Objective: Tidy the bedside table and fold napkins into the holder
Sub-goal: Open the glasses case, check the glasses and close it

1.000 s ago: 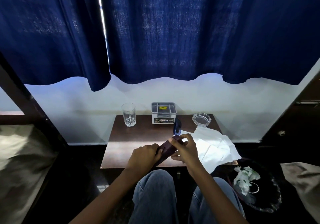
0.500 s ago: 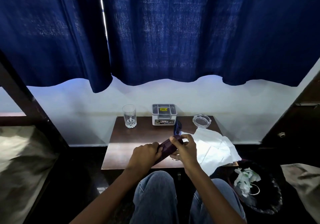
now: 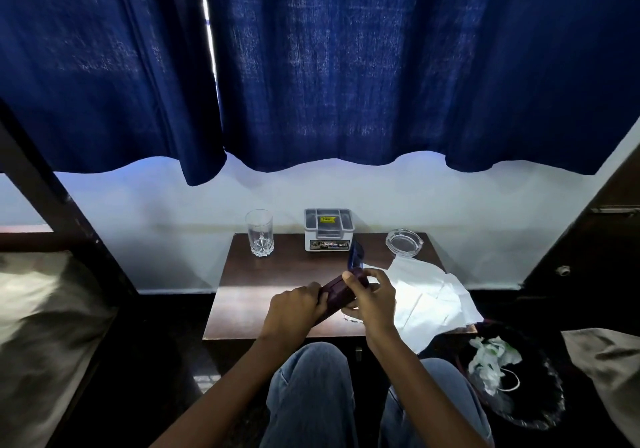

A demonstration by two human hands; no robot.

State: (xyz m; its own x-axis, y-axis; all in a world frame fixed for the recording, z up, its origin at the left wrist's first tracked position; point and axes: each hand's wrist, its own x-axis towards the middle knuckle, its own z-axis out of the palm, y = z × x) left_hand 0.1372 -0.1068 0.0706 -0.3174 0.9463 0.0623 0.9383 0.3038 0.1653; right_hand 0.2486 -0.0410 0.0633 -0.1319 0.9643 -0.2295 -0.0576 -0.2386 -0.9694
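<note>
Over the front half of the dark wooden bedside table (image 3: 277,274), both my hands grip a dark maroon case (image 3: 337,290). My left hand (image 3: 294,309) clasps its near end. My right hand (image 3: 372,295) pinches its far end, where a blue lid or flap (image 3: 355,255) stands up. White napkins (image 3: 429,302) lie unfolded on the table's right side and hang over its front right corner. A grey compartmented holder (image 3: 329,229) stands at the back middle of the table.
A drinking glass (image 3: 259,233) stands at the back left, a glass ashtray (image 3: 404,242) at the back right. A black bin (image 3: 512,378) with crumpled paper sits on the floor to the right. Beds flank the table; blue curtains hang above.
Both hands keep their hold on the maroon case in almost the same spot; the view has dipped slightly. Nothing else on the table has moved.
</note>
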